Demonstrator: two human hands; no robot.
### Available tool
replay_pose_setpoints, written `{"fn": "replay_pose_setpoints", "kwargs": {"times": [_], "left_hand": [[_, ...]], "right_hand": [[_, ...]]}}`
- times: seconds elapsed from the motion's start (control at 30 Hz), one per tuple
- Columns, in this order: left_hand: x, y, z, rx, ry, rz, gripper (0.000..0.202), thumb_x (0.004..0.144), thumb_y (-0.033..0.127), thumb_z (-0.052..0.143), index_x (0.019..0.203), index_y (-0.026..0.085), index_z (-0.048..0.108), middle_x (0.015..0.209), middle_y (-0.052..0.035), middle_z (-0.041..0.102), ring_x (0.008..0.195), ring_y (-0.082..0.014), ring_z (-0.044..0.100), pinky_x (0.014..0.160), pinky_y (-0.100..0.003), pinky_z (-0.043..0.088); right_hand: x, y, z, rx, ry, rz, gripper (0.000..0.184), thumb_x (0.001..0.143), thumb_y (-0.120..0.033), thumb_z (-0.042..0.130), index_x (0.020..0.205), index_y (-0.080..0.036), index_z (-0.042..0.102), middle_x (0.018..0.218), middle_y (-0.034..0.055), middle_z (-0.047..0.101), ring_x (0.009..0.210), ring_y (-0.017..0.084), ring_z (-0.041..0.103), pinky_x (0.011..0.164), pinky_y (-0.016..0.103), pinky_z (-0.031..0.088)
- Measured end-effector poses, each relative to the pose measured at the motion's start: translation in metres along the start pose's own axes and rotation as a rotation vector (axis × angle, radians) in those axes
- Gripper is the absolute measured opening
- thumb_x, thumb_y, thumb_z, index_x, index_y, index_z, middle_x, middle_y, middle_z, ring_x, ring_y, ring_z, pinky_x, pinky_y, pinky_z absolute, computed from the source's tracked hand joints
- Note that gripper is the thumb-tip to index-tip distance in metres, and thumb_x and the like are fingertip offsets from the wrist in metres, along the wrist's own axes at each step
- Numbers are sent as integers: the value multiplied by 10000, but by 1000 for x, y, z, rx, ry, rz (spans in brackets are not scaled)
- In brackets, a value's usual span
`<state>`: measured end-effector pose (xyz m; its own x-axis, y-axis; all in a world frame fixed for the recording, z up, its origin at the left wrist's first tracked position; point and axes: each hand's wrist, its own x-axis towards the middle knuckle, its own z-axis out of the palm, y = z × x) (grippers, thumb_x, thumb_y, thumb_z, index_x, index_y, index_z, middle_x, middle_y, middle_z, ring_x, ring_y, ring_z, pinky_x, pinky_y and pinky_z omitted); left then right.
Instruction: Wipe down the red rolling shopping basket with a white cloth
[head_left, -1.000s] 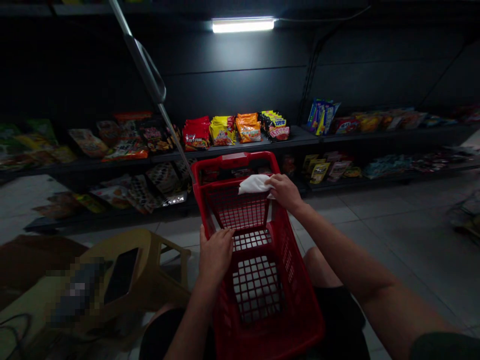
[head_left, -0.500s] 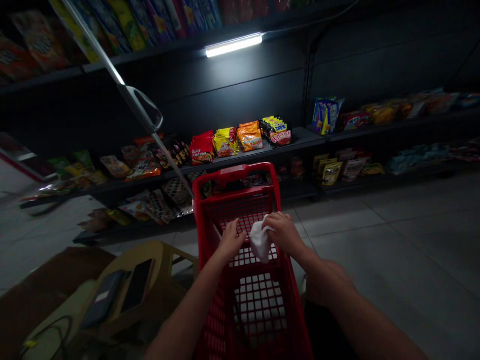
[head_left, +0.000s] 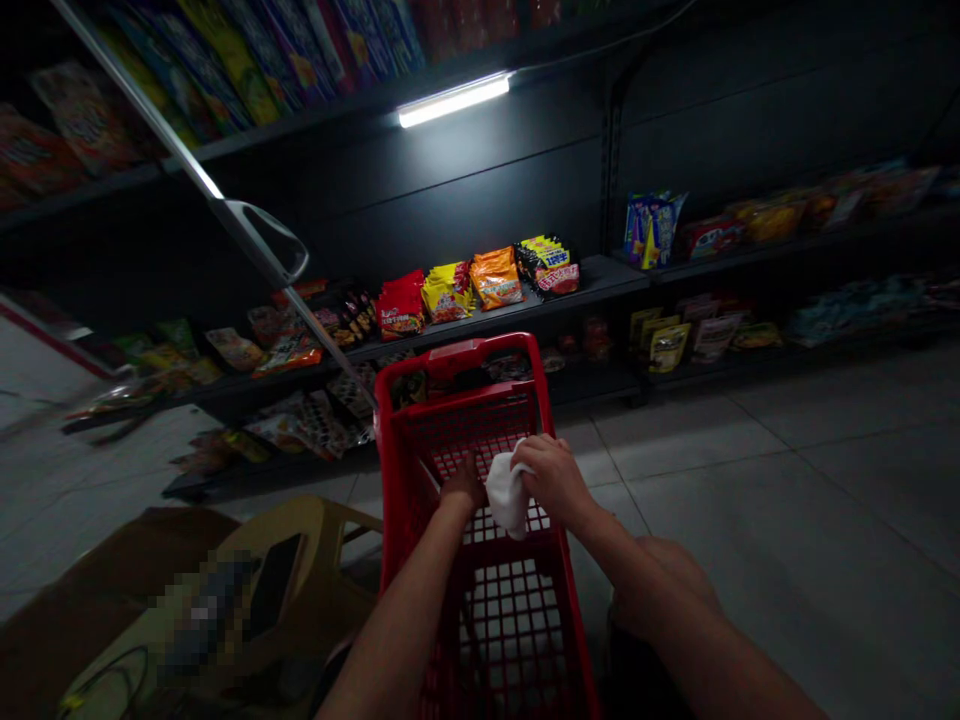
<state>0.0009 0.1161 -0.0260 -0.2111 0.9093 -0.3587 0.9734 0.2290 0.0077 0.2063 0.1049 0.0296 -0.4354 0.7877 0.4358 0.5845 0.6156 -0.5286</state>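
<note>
A white cloth (head_left: 507, 498) hangs from my right hand (head_left: 553, 472), pinched between thumb and fingers over the red plastic shopping basket (head_left: 388, 460). Close to the cloth's left side, my left hand (head_left: 465, 486) is turned edge-on and in shadow, its fingers pointing away from me with nothing visible in them. Whether it touches the cloth is hard to see. The basket has grid walls and a raised red handle (head_left: 457, 352) at its far end.
Ahead stand dark shelves (head_left: 600, 280) with red, yellow and orange snack packets (head_left: 495, 278) under a tube light (head_left: 454, 100). A metal pole (head_left: 180, 150) leans on the left. Beside the basket, a yellowish stool (head_left: 315, 530) bears a phone (head_left: 276, 585).
My left hand has turned from spread fingers to an edge-on pose nearer the cloth. The right hand and cloth have shifted slightly left and down in view, as has the basket.
</note>
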Motion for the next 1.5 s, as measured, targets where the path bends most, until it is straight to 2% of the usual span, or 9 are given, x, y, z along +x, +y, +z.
{"fn": "replay_pose_setpoints", "kwargs": {"times": [0.33,0.53,0.63,0.8,1.03,1.2,1.37,1.43,1.5], "left_hand": [[-92,-19,-35,37,147,132,467,927,325,418,1380,216,380,1331,-155,596,1109,-297,646,831,-390,489],[-135,-33,-68,33,322,227,273,959,394,410,1151,240,526,1053,-86,710,982,-268,672,770,-351,457],[-135,-35,-79,48,380,185,251,957,413,433,1063,222,556,955,-86,717,922,-272,671,763,-357,432],[-128,-34,-91,-2,474,156,267,982,430,390,1027,221,550,878,-63,721,871,-249,676,783,-360,402],[-131,-36,-87,-66,501,174,255,969,420,425,997,215,573,890,-70,718,882,-248,667,802,-366,407],[-140,-44,-81,-170,518,207,211,941,346,486,1075,227,597,968,-70,711,939,-259,646,846,-408,440],[-192,-55,-65,-661,768,378,256,954,306,456,1144,231,610,1241,-90,617,1179,-230,543,1012,-402,402],[-219,-57,-48,-1008,649,414,294,977,378,406,933,206,641,928,-58,670,890,-184,615,832,-320,474],[-238,-55,-26,-1294,248,429,501,989,484,309,750,195,642,680,-30,630,624,-153,570,619,-277,457]], "right_hand": [[1,-1,0,70,25,-31,218,801,-43,529,839,-219,651,956,7,665,938,182,525,815,316,294],[-17,-38,-24,79,121,-78,261,798,-42,540,900,-248,663,1051,4,664,1040,200,519,1006,397,260],[-37,-63,-35,50,4,-187,262,791,-64,569,947,-259,649,1029,0,657,1056,205,516,1107,454,183],[-55,-75,-42,0,-295,-247,306,815,-198,622,1119,-236,612,1081,50,617,1068,227,504,1012,396,363],[-44,-75,-48,-38,-568,-435,827,711,-370,748,1452,-324,384,1558,59,340,1433,316,262,1180,528,157],[-47,-79,-37,-131,-603,-498,781,756,-160,656,1469,-299,370,1519,72,425,1417,298,320,1184,545,154],[-46,-76,-32,-139,-576,-508,805,720,-123,634,1468,-275,379,1523,84,421,1419,297,318,1185,558,148],[-45,-75,-32,-124,-572,-503,820,706,-117,625,1470,-283,377,1525,76,418,1418,287,320,1186,548,152],[-44,-76,-32,-105,-563,-500,809,708,-112,606,1465,-293,384,1523,67,420,1417,277,324,1186,537,157]]}}
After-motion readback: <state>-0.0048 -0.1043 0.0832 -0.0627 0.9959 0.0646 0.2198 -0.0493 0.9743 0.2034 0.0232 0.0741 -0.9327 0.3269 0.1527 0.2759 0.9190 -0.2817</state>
